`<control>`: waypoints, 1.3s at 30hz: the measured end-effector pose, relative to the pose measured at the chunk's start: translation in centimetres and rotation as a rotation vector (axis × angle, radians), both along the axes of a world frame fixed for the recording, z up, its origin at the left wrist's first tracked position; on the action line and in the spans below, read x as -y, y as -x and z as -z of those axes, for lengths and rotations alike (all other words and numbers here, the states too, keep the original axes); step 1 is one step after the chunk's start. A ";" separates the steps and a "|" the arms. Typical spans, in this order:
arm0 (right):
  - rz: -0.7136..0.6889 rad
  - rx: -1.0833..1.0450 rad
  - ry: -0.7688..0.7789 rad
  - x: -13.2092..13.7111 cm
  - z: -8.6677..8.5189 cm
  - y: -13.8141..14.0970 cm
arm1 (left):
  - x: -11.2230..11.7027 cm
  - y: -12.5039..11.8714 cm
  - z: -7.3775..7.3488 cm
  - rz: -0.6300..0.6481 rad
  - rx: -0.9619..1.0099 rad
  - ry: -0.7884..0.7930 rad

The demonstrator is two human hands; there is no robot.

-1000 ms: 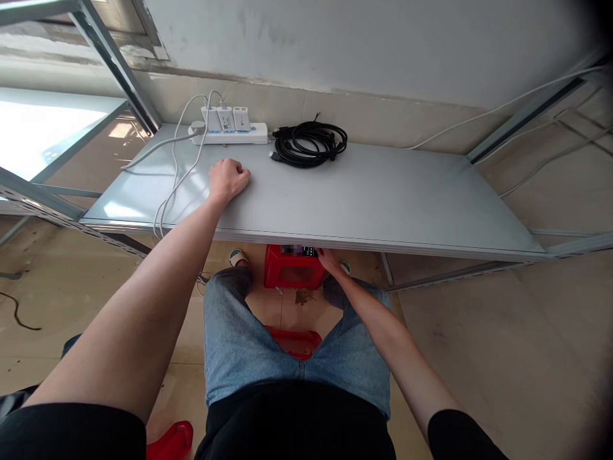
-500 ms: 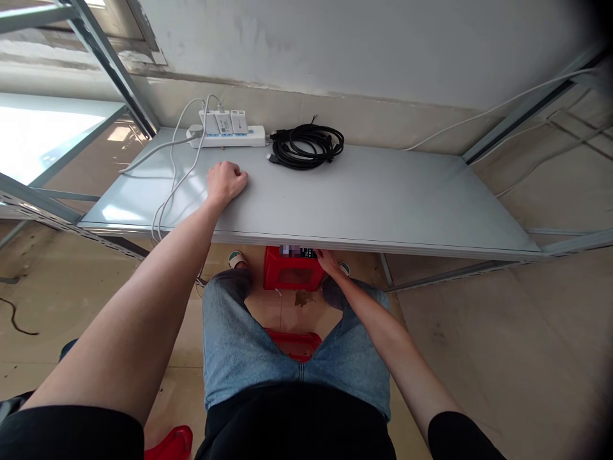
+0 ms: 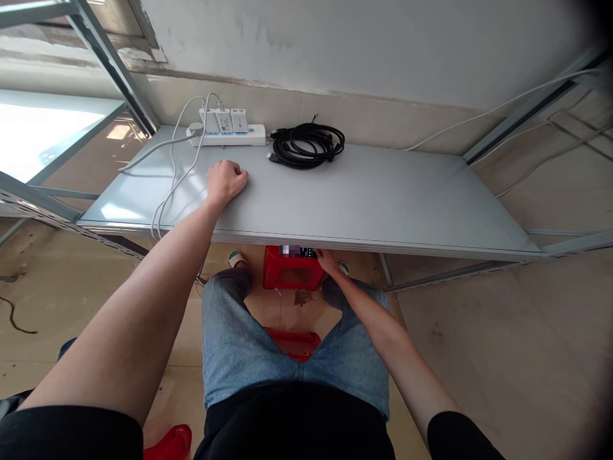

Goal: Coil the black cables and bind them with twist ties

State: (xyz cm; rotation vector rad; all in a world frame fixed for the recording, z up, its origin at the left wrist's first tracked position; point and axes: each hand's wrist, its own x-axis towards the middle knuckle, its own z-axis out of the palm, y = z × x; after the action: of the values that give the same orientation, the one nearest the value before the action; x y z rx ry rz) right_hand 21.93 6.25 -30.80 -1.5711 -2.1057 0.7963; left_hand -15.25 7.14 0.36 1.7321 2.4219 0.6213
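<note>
Cables, thin and white [image 3: 181, 183], droop over the left of a grey metal shelf [image 3: 393, 191]

They hang across its front edge beside the left forearm. At the back, a long white plastic power strip [image 3: 256, 135] bears three boxy white chargers [image 3: 223, 121]. Before it rests the left hand [image 3: 227, 181], fingers curled together. Below the front edge, a flat dark phone [image 3: 301, 252] is over a red plastic stool [image 3: 293, 276]. Black coiled cable [image 3: 306, 160] lies right of the strip. The right hand [image 3: 327, 260] meets the phone's right end; whether it grips, I cannot tell.
</note>
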 end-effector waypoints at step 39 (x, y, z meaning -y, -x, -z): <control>-0.027 0.066 0.018 0.2 -1.5 0.2 | -0.6 0.4 0.6 -0.019 -0.042 0.001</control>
State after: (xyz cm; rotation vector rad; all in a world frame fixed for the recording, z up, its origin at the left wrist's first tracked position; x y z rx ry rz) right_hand 21.75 6.03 -29.29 -1.6029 -2.1763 0.7848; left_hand -15.63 7.69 -0.23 1.7406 2.4687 0.5919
